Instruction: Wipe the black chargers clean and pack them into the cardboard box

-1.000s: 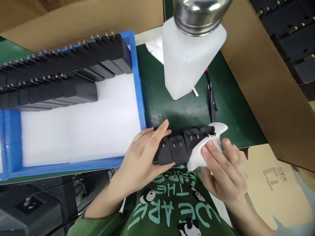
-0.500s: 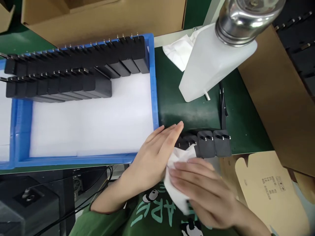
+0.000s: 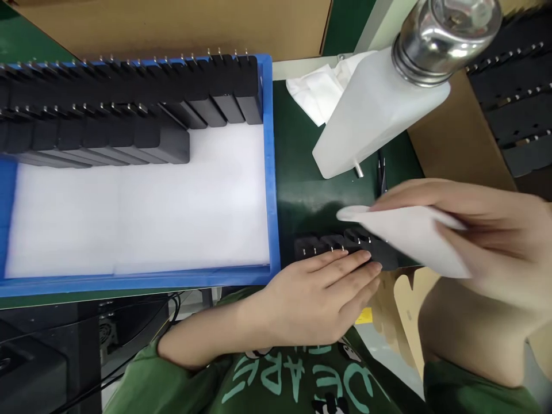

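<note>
A short row of black plug-in power adapters (image 3: 308, 247) stands at the front edge of the green table, metal prongs showing. Across their near side lies my left hand (image 3: 321, 293), fingers stretched out flat and touching them. My right hand (image 3: 478, 230) is raised above the right end of the row, pinching a folded white wipe (image 3: 414, 233) between thumb and fingers. The wipe hangs over the adapters and hides part of them. Behind them stands a white squeeze-type bottle (image 3: 379, 109) with a shiny metal top.
Left of my hands is a blue tray (image 3: 271, 172) lined with white sheet, holding two rows of black adapters (image 3: 164, 135). White wipes (image 3: 317, 92) lie beside the bottle. Dark tweezers (image 3: 382, 172) rest near it. Cardboard boxes (image 3: 194, 29) stand behind and at right, the right one holding more adapters.
My right hand has lifted the wipe up and to the right, away from my left hand. My left hand has shifted right and now lies flat along the adapters.
</note>
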### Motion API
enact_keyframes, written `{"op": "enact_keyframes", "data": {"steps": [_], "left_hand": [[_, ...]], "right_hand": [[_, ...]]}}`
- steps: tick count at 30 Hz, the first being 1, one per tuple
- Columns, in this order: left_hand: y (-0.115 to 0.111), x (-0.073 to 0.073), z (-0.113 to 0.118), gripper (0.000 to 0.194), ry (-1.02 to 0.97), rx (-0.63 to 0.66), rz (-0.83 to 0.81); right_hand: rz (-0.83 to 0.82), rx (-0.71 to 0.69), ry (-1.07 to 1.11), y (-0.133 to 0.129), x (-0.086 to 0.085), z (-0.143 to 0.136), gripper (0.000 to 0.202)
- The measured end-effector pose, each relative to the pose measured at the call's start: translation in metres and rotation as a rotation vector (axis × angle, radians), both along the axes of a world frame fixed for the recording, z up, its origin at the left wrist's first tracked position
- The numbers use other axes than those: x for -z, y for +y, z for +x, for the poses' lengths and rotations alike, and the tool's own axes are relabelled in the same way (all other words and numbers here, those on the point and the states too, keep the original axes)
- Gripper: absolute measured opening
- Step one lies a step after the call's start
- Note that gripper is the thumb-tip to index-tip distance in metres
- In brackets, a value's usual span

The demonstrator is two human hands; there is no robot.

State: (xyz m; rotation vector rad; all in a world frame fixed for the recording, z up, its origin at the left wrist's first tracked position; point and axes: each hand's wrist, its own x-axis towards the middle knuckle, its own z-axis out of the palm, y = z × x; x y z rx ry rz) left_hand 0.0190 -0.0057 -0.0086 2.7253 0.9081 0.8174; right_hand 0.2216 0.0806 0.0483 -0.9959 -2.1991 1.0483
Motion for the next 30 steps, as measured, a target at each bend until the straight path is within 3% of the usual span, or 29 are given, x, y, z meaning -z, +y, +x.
{"op": "enact_keyframes", "data": {"steps": [4, 7, 11, 15, 21, 25, 30], "left_hand": [[-0.001, 0.012, 0.003, 0.022, -0.131, -0.056, -0.008], [-0.007, 0.021, 0.006, 0.016, -0.13, -0.094, 0.05], [-0.01, 0.026, 0.012, 0.016, -0.171, -0.15, 0.105], [-0.005, 0.023, 0.015, 0.019, -0.272, -0.186, 0.06], [-0.004, 0.025, 0.013, 0.021, -0.257, -0.179, 0.153], [-0.005, 0.024, 0.013, 0.022, -0.199, -0.18, 0.133], [-0.006, 0.019, 0.012, 0.034, -0.09, -0.157, 0.141]], "right_hand": [[-0.053, -0.472, 0.048, 0.02, 0.011, -0.026, 0.034], [0.008, -0.614, -0.094, 0.017, 0.017, -0.033, 0.044], [0.07, -0.651, -0.287, 0.017, 0.016, -0.027, 0.048], [0.024, -0.624, -0.299, 0.024, 0.014, -0.022, 0.046], [-0.117, -0.76, -0.305, 0.033, 0.017, -0.035, 0.048], [-0.239, -0.736, -0.337, 0.045, 0.013, -0.039, 0.038], [-0.255, -0.807, -0.304, 0.05, 0.017, -0.044, 0.038]]}}
